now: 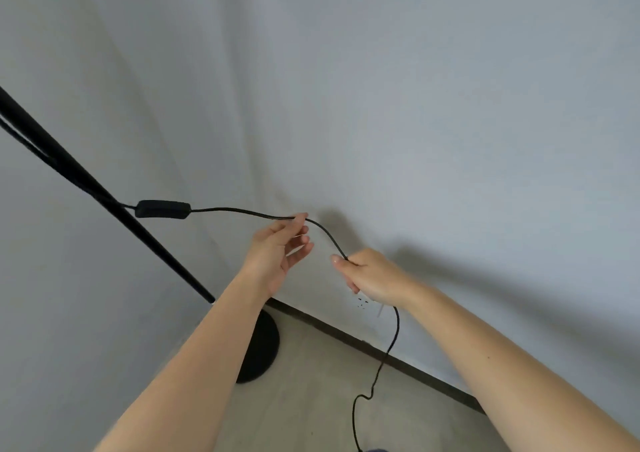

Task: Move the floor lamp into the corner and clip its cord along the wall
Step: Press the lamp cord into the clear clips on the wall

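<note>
Near the corner, the left hand pinches the black cord with its fingertips. The right hand is closed around it lower down. The floor lamp stands just beside them.

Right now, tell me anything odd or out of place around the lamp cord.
Nothing looks damaged. The thin black cord is unclipped: it sags between left hand and right hand, then trails in loose kinks onto the pale floor instead of following the wall.
</note>
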The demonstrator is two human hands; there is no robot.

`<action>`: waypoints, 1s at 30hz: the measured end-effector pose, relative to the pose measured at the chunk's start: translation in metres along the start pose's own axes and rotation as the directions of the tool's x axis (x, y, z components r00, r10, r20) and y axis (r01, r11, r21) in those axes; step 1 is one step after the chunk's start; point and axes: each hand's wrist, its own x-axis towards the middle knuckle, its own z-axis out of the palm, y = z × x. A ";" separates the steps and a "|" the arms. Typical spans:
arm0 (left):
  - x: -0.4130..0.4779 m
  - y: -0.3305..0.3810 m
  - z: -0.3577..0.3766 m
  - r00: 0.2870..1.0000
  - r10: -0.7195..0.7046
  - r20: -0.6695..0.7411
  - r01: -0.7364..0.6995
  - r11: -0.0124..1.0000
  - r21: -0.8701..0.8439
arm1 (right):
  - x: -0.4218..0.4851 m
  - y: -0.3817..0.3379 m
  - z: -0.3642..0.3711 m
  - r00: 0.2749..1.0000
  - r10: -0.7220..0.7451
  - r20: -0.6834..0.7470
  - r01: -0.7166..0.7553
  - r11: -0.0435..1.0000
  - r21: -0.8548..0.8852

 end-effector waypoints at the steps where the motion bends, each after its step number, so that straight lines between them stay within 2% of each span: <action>1: 0.008 -0.011 -0.002 1.000 0.019 0.021 -0.019 1.000 -0.003 | 0.004 0.006 0.004 1.000 -0.007 -0.016 0.007 1.000 0.009; 8: 0.053 -0.053 -0.011 0.979 0.162 -0.125 -0.161 0.987 0.012 | 0.023 0.041 0.017 0.991 -0.028 -0.133 0.046 0.990 0.133; 13: 0.077 -0.056 -0.022 0.951 0.194 -0.242 -0.195 0.981 0.020 | 0.017 0.053 0.010 0.984 0.021 -0.176 0.024 0.969 0.246; 16: 0.080 -0.058 -0.023 0.984 0.126 -0.124 -0.128 0.992 -0.014 | 0.015 0.047 0.004 0.966 0.014 -0.257 0.056 0.963 0.263; 20: 0.077 -0.056 -0.016 1.000 0.017 0.019 -0.014 0.989 -0.147 | 0.017 0.032 0.001 0.947 -0.012 -0.320 0.062 0.987 0.145; 24: 0.080 -0.056 -0.014 0.998 -0.055 0.035 0.060 0.986 -0.154 | 0.020 0.024 -0.004 0.926 -0.011 -0.377 0.048 0.995 0.088; 30: 0.084 -0.064 -0.009 1.000 -0.018 -0.008 0.016 0.974 -0.224 | 0.029 0.019 -0.009 0.854 -0.063 -0.516 0.083 0.996 0.015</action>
